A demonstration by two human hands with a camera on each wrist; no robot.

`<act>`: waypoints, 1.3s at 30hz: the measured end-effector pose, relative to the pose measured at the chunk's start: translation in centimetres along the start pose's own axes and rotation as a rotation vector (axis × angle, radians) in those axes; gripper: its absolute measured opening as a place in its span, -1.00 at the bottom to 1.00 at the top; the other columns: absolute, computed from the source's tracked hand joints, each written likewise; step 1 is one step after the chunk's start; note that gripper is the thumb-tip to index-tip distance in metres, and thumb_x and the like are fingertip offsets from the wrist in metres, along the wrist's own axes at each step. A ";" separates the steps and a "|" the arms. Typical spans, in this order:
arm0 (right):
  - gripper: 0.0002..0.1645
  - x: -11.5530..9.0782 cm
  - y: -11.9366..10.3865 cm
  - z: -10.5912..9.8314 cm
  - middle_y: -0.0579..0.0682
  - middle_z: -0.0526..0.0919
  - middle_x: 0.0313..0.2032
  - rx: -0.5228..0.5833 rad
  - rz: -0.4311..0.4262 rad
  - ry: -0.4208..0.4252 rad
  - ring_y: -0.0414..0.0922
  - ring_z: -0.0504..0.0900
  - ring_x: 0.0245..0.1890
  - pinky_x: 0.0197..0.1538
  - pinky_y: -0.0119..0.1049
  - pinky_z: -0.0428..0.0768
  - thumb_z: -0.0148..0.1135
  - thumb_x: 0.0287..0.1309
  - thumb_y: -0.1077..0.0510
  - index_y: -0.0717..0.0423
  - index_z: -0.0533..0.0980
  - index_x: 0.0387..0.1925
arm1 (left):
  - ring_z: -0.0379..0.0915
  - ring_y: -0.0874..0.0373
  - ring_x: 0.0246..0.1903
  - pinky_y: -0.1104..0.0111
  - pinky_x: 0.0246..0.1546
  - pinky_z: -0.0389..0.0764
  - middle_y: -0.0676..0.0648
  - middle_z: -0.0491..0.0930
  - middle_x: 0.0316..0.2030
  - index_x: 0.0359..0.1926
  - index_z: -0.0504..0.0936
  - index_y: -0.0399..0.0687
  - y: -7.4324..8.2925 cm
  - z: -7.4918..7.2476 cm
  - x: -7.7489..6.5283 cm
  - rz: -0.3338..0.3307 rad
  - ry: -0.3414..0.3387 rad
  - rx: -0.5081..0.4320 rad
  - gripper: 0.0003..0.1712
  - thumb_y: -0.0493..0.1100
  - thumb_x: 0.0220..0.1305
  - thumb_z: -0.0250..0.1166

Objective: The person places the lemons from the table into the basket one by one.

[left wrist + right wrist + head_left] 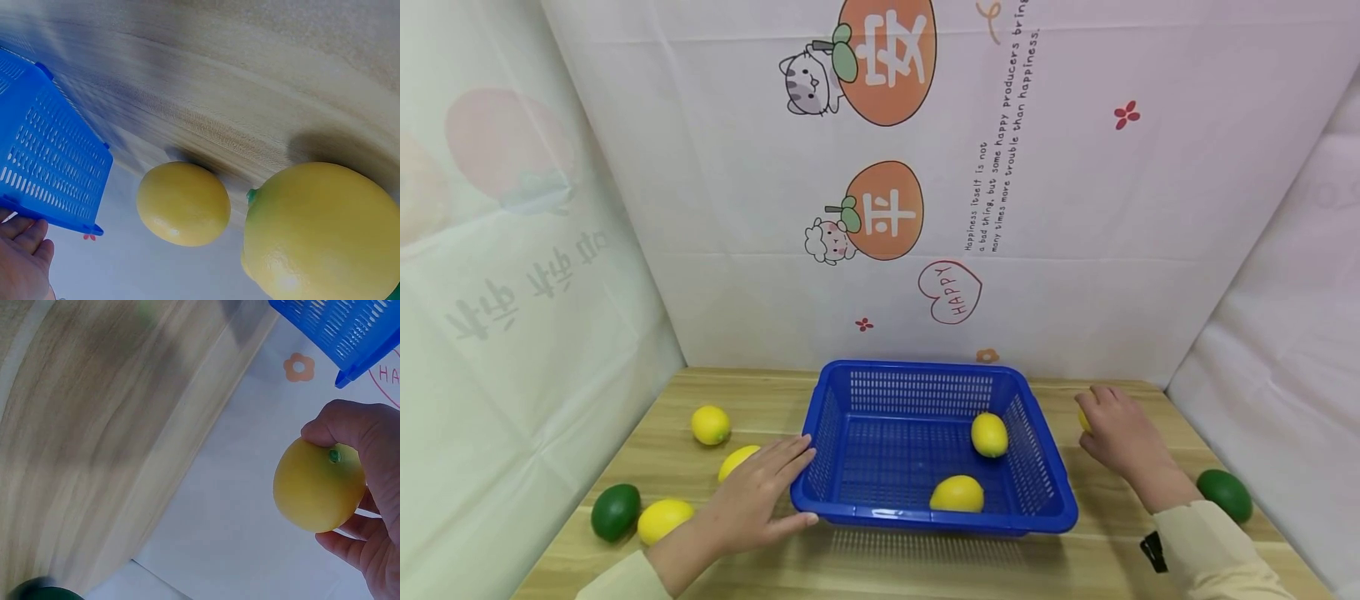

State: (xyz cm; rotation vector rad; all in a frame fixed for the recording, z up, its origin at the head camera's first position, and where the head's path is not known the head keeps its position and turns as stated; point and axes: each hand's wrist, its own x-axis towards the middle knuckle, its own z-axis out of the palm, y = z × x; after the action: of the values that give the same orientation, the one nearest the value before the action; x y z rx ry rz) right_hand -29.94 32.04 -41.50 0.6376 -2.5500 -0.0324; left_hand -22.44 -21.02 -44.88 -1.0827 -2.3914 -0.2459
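A blue basket (880,520) with slotted walls stands on the wooden table, holding one lemon (989,435) by its right wall and another lemon (957,494) near its front. My left hand (752,496) touches the basket's left rim, fingers fairly straight and thumb stretched toward the front corner; the left wrist view shows the fingertips at the rim. To the right of the basket, my right hand (1123,433) grips a yellow lemon (319,486) between thumb and fingers. In the head view that lemon is mostly hidden behind the hand.
Left of the basket lie a lemon (711,425), a partly covered lemon (737,460), another lemon (665,522) and a dark green oval fruit (616,512). A second green fruit (1225,495) lies by my right forearm. White printed cloth (760,292) walls the table's back and sides.
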 end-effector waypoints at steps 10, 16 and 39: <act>-0.49 0.7 -0.6 -1.0 0.43 0.51 -0.18 -0.007 -0.027 0.023 0.35 0.49 -0.17 -0.13 0.24 0.51 0.39 -0.36 0.36 0.40 0.49 -0.21 | 0.33 -0.15 0.25 -0.01 0.19 0.41 -0.27 0.40 0.27 0.21 0.50 -0.32 0.0 0.0 0.0 0.003 0.009 0.001 -0.11 0.39 0.24 0.15; -0.49 1.0 -1.2 -1.7 0.45 0.51 -0.14 -0.024 -0.033 0.014 0.36 0.49 -0.14 -0.11 0.24 0.51 0.40 -0.34 0.36 0.41 0.51 -0.19 | 0.32 -0.15 0.25 -0.01 0.20 0.41 -0.27 0.40 0.27 0.21 0.50 -0.32 0.0 0.0 -0.1 0.002 0.008 0.001 -0.11 0.39 0.24 0.15; -0.50 3.1 -3.1 -3.3 0.42 0.53 -0.22 -0.017 -0.184 0.222 0.33 0.52 -0.23 -0.23 0.17 0.57 0.35 -0.46 0.38 0.37 0.51 -0.25 | 0.31 -0.16 0.26 -0.01 0.21 0.39 -0.27 0.39 0.27 0.22 0.49 -0.32 0.1 -0.1 0.0 -0.004 -0.002 -0.003 -0.11 0.38 0.24 0.16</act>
State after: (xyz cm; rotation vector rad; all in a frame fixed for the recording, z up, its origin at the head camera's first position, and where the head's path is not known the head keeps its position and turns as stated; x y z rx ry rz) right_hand -29.34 28.19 -37.64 0.8198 -2.2701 -0.0445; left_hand -22.34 -20.99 -44.78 -1.0800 -2.3963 -0.2493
